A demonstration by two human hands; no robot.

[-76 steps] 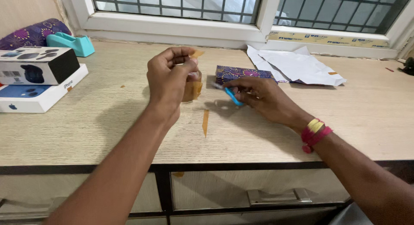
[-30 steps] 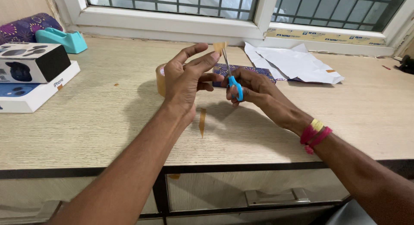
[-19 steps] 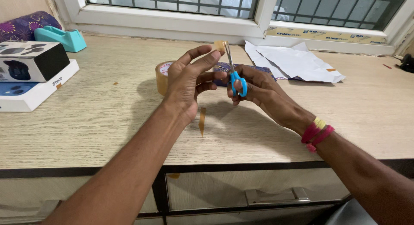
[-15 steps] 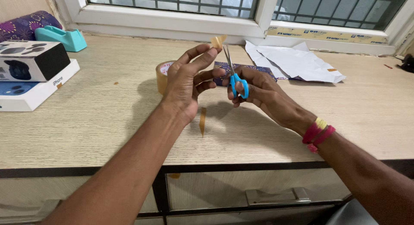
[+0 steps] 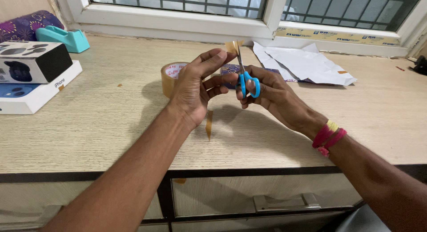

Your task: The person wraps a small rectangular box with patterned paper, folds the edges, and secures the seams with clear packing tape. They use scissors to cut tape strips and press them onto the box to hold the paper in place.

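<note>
The small piece of brown tape (image 5: 231, 46) sits pinched at the fingertips of my left hand (image 5: 194, 86), raised above the desk (image 5: 111, 125), with the other fingers of that hand stretched out. Right beside it, my right hand (image 5: 267, 92) is closed around the blue-handled scissors (image 5: 243, 74), fingers through the loops, blades pointing up and meeting the tape's edge. I cannot tell whether the blades are open or shut on it.

To cut this well, I judge the tape should be kept taut and flat to the blades, fingertips held clear of the cutting line, and the sticky side turned away from the metal so it does not cling.

Taking the tape as my landmark: just below and to the left of it stands the roll of brown tape (image 5: 170, 76) on the desk. Behind my hands lies a purple patterned box (image 5: 229, 70), mostly hidden. Below the tape, a cut strip of tape (image 5: 208, 124) lies stuck flat on the wood. To the right and slightly farther back is crumpled white paper (image 5: 307, 63) near the window frame (image 5: 178, 25). Far to the left are stacked product boxes (image 5: 33, 76) and a teal tape dispenser (image 5: 64, 38).

Bare wood lies to the right of my hands and toward the desk's front edge, where my forearms cross it, so I judge there is room to move there.
</note>
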